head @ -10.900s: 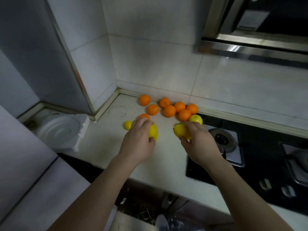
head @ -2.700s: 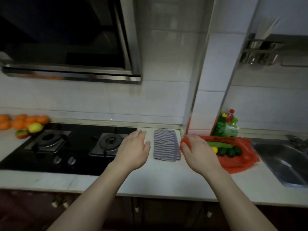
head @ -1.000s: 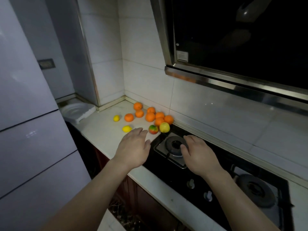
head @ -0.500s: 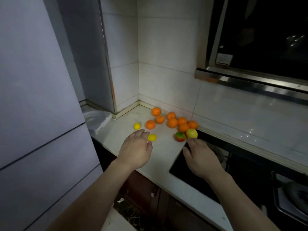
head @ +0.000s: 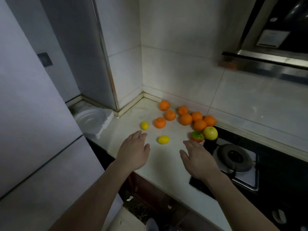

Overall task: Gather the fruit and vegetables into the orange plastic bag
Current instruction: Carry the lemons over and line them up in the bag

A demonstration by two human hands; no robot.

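Our left hand [head: 133,153] and right hand [head: 199,160] hover palm-down, fingers straight, holding nothing | a yellow lemon [head: 163,140] lies on the counter [head: 162,162] between them, a red-green fruit [head: 197,136] just beyond the right fingertips | oranges [head: 185,119] cluster by the back wall, beside the stove [head: 236,158]

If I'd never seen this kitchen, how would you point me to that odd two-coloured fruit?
Find the black gas stove. At its far left corner sits a yellow-green apple. Just left of it lies the two-coloured fruit, the only one that is red with a green top.
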